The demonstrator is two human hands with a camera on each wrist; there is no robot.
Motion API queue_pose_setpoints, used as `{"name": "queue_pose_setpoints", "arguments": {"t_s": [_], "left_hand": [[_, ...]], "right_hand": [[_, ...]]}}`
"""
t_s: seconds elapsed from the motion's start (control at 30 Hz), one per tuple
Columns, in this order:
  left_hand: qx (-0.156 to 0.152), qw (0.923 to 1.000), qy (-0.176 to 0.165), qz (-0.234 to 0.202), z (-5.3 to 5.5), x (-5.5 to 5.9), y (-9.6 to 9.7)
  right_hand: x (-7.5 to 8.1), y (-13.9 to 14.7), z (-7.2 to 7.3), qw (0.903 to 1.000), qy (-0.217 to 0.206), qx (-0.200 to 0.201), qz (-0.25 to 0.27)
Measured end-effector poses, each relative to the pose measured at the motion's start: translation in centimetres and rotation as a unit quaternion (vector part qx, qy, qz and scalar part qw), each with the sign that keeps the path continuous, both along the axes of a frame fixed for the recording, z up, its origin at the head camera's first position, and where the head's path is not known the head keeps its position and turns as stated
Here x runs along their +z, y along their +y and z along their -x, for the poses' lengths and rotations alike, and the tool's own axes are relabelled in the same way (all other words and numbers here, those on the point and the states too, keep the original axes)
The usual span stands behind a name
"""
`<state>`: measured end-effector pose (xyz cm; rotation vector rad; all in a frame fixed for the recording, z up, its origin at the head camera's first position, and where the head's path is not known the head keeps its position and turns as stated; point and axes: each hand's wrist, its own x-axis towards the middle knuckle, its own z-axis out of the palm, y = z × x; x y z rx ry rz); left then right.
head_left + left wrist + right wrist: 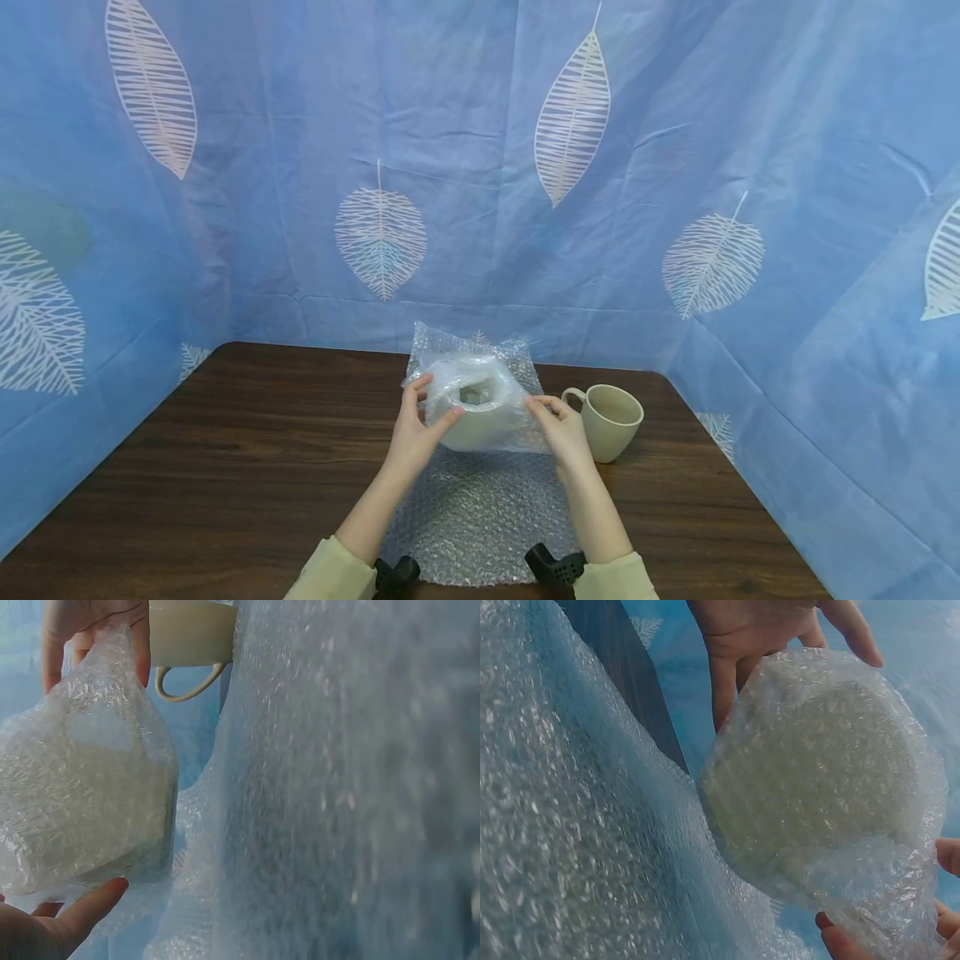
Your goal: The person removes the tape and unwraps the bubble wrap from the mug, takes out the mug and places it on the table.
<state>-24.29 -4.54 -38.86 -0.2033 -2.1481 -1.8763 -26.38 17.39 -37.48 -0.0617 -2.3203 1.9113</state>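
A pale cup wrapped in bubble wrap (472,427) is held between both hands above the table, its round opening showing through a gap in the wrap. My left hand (408,437) grips its left side, thumb near the rim and fingers around the far side. On the other side, my right hand (567,433) pinches the gathered bubble wrap (112,656) that sticks out from the cup. The right wrist view shows the left hand (761,630) spread against the wrapped cup (817,765). Beneath lies a flat sheet of bubble wrap (491,508).
A beige mug (613,427) stands unwrapped just right of the right hand, its handle towards that hand. The sheet runs from the front of the dark wooden table (247,450) to its back edge. Blue leaf-print cloth (465,242) hangs behind and at both sides.
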Motion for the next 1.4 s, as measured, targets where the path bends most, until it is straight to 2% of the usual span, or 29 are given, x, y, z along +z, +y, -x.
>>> {"name": "queue_pose_setpoints", "arguments": {"t_s": [0.33,0.67,0.97,1.4], "left_hand": [[-0.022,0.9996,-0.019,-0.004,0.4,-0.5,0.7],[-0.029,0.9988,-0.04,-0.002,0.7,-1.3,0.8],[-0.023,0.9985,-0.047,0.013,0.8,-1.7,1.0],[-0.038,0.9979,-0.047,0.021,0.9,-2.1,0.9]], "right_hand": [[-0.3,1.0,0.3,0.9997,-0.013,-0.011,-0.016],[-0.8,1.5,0.4,0.999,-0.039,0.011,-0.019],[-1.2,1.8,0.5,0.998,-0.055,0.025,-0.019],[-1.7,1.9,0.7,0.9979,-0.057,0.029,-0.013]]}}
